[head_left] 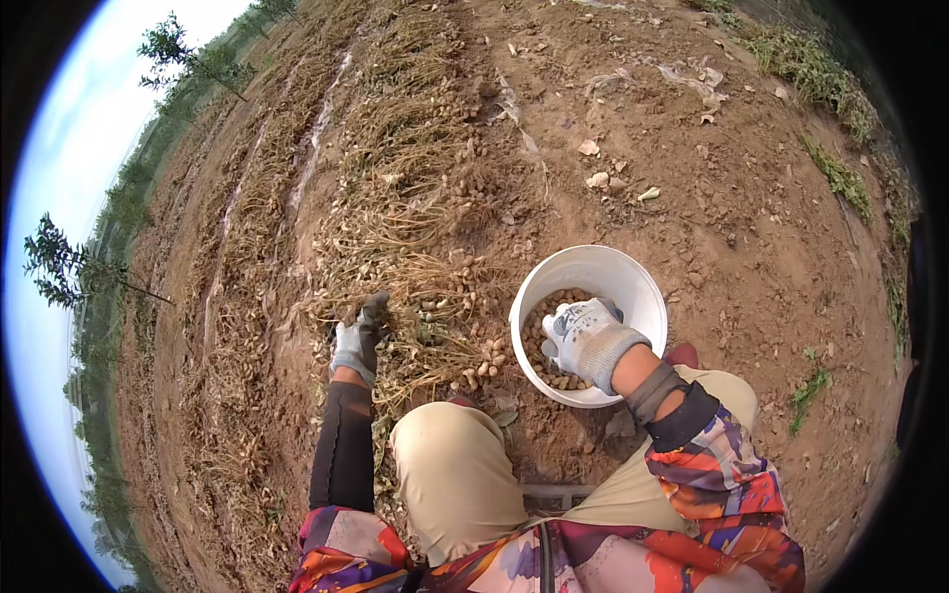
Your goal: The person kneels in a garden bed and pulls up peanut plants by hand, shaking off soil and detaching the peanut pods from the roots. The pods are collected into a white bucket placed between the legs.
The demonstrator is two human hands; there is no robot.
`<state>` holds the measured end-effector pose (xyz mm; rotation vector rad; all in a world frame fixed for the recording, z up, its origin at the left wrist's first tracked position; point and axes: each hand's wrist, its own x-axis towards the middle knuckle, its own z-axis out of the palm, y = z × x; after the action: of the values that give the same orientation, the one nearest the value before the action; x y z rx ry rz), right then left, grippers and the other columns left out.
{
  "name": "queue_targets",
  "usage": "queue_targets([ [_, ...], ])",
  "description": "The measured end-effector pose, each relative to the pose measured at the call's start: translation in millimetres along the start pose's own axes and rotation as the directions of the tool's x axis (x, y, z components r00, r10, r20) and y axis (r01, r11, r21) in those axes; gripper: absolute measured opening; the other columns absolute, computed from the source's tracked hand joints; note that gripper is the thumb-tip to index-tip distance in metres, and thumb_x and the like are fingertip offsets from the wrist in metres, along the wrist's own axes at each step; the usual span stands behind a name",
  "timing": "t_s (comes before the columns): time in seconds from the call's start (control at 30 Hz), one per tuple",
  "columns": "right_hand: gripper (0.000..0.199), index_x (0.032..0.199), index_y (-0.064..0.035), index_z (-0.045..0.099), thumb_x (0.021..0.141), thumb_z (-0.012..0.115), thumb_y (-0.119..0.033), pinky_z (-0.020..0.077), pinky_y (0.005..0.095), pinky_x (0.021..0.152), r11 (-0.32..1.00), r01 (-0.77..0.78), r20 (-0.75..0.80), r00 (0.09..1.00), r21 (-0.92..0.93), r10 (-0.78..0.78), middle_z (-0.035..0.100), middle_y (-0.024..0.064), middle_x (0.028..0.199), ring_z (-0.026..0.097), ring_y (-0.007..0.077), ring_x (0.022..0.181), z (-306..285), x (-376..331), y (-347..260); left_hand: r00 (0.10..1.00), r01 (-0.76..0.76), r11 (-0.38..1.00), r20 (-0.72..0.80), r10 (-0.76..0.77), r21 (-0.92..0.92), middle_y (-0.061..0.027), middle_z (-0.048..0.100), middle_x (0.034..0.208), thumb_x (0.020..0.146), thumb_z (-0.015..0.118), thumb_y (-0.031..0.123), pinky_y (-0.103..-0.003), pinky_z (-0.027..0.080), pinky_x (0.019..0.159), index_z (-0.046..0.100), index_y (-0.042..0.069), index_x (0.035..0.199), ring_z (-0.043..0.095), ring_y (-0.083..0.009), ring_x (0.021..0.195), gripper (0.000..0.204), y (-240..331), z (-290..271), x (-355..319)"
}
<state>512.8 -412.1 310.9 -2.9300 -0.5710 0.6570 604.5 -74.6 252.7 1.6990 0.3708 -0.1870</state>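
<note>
My left hand [360, 341], in a grey-and-white work glove, is at the left side of a row of dried peanut plants [425, 341]. Its fingers curl round some of the stems. Clusters of peanuts [482, 368] hang on the roots at the right side of that row. Over on the right, my right hand [591, 342], gloved alike, is inside a white bucket [645, 292]. Peanuts in their shells [560, 380] cover the bucket's bottom. The fingers of this hand are bent inward, and whatever lies in them is hidden.
The bucket stands on brown soil [732, 237] before my right knee [727, 395]; my left knee [450, 455] is beside the plant row. Further rows of pulled plants [242, 296] run away at left. Plastic film scraps [692, 84] lie ahead, small trees [74, 267] far left.
</note>
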Motion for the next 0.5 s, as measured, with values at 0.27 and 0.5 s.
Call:
queue_targets([
  [0.27, 0.030, 0.099, -0.0044, 0.058, 0.083, 0.054, -0.029, 0.0464, 0.0438, 0.078, 0.929, 0.209, -0.218, 0.965, 0.306, -0.145, 0.060, 0.0182, 0.095, 0.060, 0.0341, 0.088, 12, 23, -21, 0.963, -0.270, 0.952, -0.055, 0.265, -0.147, -0.0033, 0.062, 0.099, 0.082, 0.065, 0.035, -0.031, 0.050, 0.071, 0.060, 0.008, 0.104, 0.060, -0.0143, 0.086, 0.035, -15, -13, -28],
  [0.5, 0.050, 0.119, -0.0053, 0.049, 0.080, 0.063, -0.032, 0.0437, 0.0377, 0.086, 0.486, 0.295, -0.350, 0.936, 0.823, 0.024, 0.059, 0.0163, 0.109, 0.057, 0.0300, 0.100, 14, 62, -59, 0.919, -0.395, 0.918, 0.010, 0.395, 0.016, -0.0074, 0.066, 0.094, 0.085, 0.061, 0.008, -0.026, 0.052, 0.060, 0.062, 0.002, 0.100, 0.062, -0.0141, 0.076, 0.016, 18, 23, -42],
])
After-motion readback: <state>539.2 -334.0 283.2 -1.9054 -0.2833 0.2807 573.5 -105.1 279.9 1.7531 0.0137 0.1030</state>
